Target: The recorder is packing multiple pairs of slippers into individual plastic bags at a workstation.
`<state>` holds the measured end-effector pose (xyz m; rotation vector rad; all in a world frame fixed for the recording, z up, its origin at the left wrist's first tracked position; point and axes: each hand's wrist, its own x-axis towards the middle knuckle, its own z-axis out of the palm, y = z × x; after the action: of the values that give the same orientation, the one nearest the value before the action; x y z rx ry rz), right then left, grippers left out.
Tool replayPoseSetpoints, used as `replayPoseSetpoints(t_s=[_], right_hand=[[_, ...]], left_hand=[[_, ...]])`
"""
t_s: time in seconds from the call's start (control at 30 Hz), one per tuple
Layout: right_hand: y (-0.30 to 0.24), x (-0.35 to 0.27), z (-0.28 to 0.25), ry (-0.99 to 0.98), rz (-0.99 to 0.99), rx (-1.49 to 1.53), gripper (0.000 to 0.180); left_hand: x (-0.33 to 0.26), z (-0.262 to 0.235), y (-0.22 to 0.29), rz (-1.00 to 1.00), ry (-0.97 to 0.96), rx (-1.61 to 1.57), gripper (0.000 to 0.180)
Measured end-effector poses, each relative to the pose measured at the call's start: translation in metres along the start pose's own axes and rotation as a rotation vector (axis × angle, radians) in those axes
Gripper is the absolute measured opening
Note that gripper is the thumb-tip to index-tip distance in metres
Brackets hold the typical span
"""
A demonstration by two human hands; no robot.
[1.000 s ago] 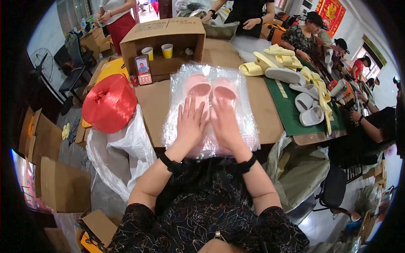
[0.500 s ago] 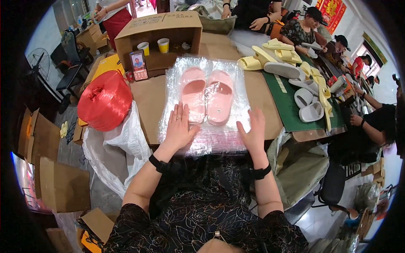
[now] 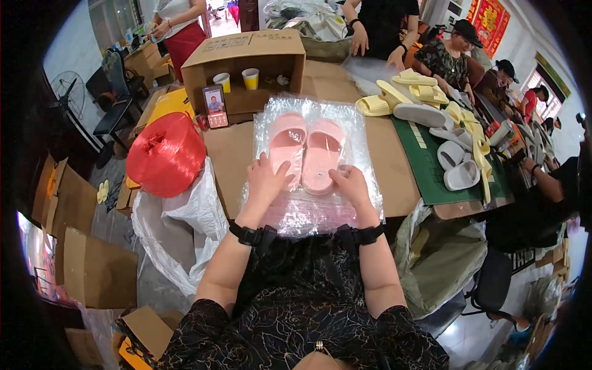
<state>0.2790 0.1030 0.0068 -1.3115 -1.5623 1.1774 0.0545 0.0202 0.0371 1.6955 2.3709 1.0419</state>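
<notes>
A pair of pink slide sandals [image 3: 288,151] lies side by side with the heels toward me, on a stack of clear plastic bags [image 3: 367,166]. I cannot tell whether the pair is inside the top bag. My left hand [image 3: 268,182] touches the left sandal near its heel, its thumb apart from the bent fingers. At the right sandal's heel is my right hand [image 3: 353,188], thumb against the edge and fingers loosely curved, apart from the thumb. Neither hand visibly grips anything.
Behind the bags stands an open cardboard box [image 3: 246,52] with two cups, a phone [image 3: 216,106] leaning at its front. A red twine roll [image 3: 165,154] sits left. Yellow and white slides [image 3: 441,114] lie on a green mat [image 3: 425,185] at right. Co-workers stand and sit beyond.
Both hands have moved in from lying flat on the bags to the sandals' heel ends, fingers now bent. The whole view has shifted a little.
</notes>
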Motion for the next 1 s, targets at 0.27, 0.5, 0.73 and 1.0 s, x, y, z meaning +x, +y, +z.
replayPoseSetpoints(t_s=[0.27,0.5,0.73,1.0], right_hand=[[-0.041,-0.02,0.017,-0.066,0.0,0.339,0.055],[-0.06,-0.041,0.012,-0.211,-0.159,0.893,0.055],[-0.065,-0.06,0.032,-0.198,-0.034,0.834,0.046],[-0.084,-0.078,0.036,0.018,-0.322,0.594,0.036]], left_hand=[[0.003,0.01,-0.035,-0.148,0.066,-0.329,0.074],[-0.01,-0.06,0.021,-0.311,-0.176,-1.411,0.038],[-0.027,-0.06,0.015,-0.551,-0.516,-1.713,0.045],[-0.035,-0.045,0.02,-0.339,-0.574,-1.682,0.051]])
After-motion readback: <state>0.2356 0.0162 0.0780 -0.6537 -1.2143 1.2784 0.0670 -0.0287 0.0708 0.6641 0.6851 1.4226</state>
